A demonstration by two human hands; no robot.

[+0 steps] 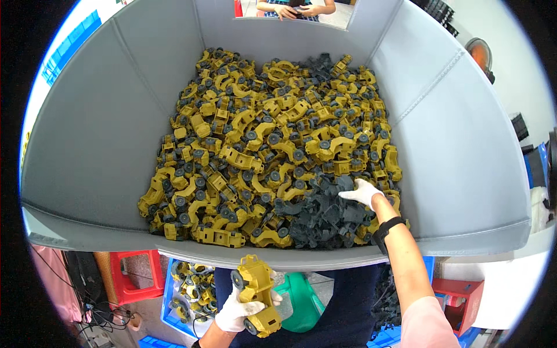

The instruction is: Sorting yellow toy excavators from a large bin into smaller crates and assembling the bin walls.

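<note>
My left hand [235, 310], in a white glove, is closed around a yellow toy truck body [255, 290] with dark wheels, held upright in front of the bin's near edge. My right hand [361, 193], also gloved, reaches into the big grey bin [470, 156]. Its fingers touch the upper right of a heap of black plastic parts [325, 214]; whether they grip a part I cannot make out. Around that heap lie a great many yellow truck bodies [238, 159] with dark wheels, filling the bin's floor.
Below the bin's near rim stand a blue crate [168, 310] with yellow and black parts, a green stool [301, 304] and a red stool [136, 275]. A red box [464, 298] is at lower right. Beyond the far wall another person's hands [296, 11] show through an opening.
</note>
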